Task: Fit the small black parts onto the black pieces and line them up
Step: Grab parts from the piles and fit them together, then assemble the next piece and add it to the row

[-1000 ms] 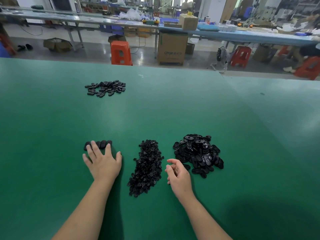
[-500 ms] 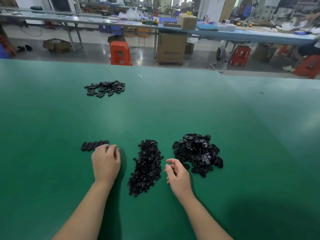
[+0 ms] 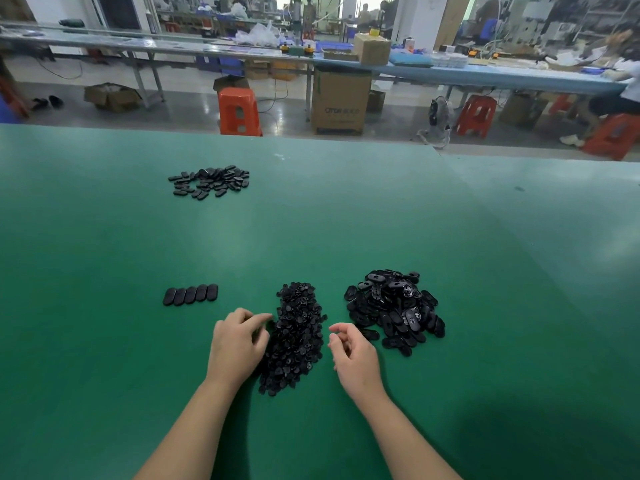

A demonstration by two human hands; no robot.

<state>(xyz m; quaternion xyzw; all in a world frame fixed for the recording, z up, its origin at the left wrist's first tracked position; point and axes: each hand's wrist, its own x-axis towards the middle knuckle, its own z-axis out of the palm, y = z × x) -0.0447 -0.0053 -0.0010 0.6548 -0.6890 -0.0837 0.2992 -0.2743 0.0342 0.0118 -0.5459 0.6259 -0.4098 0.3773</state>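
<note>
We have five finished pieces [image 3: 190,294] lined up on the counter [image 3: 104,358]. Both heaps, small parts [image 3: 296,336] and bare pieces [image 3: 394,311], remain large. Left hand [image 3: 239,344] reaches the parts, right hand [image 3: 353,355] loosely curled, empty.

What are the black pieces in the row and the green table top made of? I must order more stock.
The row of black pieces: probably moulded plastic, semi-gloss, since their rounded tops catch soft highlights. The table top: seemingly a rubbery or vinyl mat, matte green, with only broad, dull reflections. Neither can be confirmed by sight alone.
</note>
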